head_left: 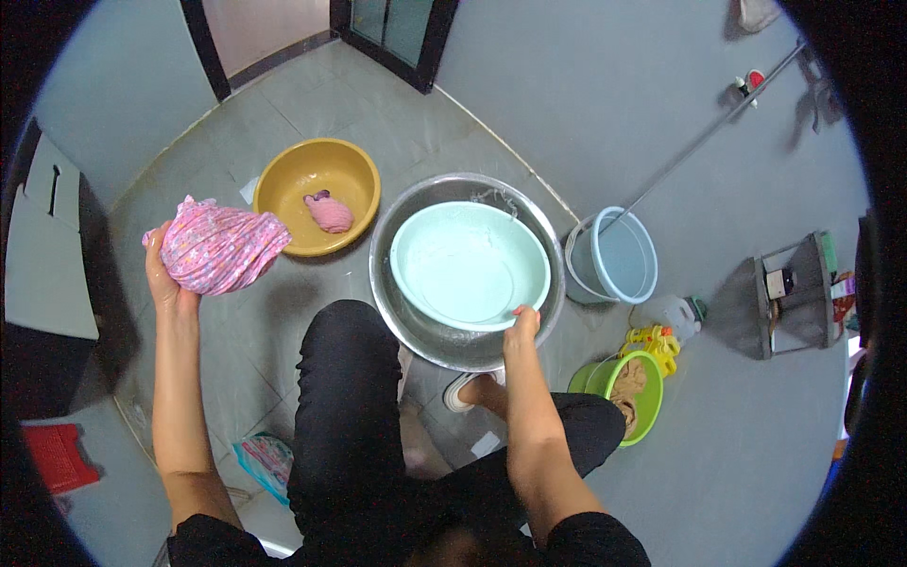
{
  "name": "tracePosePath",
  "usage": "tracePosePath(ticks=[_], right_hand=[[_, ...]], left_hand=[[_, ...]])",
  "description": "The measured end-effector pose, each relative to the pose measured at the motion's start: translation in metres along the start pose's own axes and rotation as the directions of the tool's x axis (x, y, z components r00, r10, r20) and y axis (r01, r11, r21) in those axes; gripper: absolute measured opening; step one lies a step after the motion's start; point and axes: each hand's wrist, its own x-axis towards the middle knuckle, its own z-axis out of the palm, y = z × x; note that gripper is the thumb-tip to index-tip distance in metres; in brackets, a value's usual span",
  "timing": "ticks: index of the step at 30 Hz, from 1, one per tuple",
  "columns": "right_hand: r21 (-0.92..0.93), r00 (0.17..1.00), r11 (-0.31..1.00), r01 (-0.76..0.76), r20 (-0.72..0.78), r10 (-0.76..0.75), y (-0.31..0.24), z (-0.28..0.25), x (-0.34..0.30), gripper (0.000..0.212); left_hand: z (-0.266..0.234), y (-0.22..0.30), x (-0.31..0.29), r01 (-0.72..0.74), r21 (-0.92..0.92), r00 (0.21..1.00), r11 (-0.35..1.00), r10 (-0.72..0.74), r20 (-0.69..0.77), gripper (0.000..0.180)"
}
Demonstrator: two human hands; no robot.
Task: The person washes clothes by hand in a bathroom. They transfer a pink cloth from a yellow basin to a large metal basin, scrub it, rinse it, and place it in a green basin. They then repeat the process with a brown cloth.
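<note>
Raised at the left, my left hand (166, 274) grips a bunched pink patterned cloth (222, 248), which looks wet; most of my fingers are hidden behind it. My right hand (522, 326) is closed on the near rim of a pale mint plastic basin (470, 266). This basin sits tilted inside a wide metal basin (385, 312), with a little water visible in it. Beyond the pink cloth, a mustard-yellow basin (364, 184) stands on the floor. In it lies a small twisted pink cloth (330, 214).
To the right stand a light blue bucket (619, 260) with a long pole in it, a clear plastic jug (666, 314), yellow bottles (654, 348) and a green bucket (652, 420) holding brown cloth. A wall shelf (798, 293) juts out at right. A white cabinet (47, 255) stands left.
</note>
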Motion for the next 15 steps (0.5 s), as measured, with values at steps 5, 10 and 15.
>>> tracePosePath(ticks=[5, 10, 15], right_hand=[[0.177, 0.963, 0.975, -0.134, 0.253, 0.087, -0.001, 0.006, 0.039, 0.054], [0.278, 0.889, 0.925, -0.257, 0.444, 0.113, -0.016, 0.072, 0.031, 0.057], [0.297, 0.901, 0.919, -0.26, 0.417, 0.12, -0.035, 0.085, -0.012, 0.064]], left_hand=[[-0.006, -0.01, 0.002, -0.005, -0.029, 1.0, 1.0, 0.005, 0.003, 0.017], [-0.009, -0.013, 0.005, 0.016, -0.099, 0.999, 0.995, -0.019, -0.029, 0.017], [0.014, -0.004, 0.003, -0.015, -0.053, 0.998, 0.998, 0.018, 0.052, 0.02]])
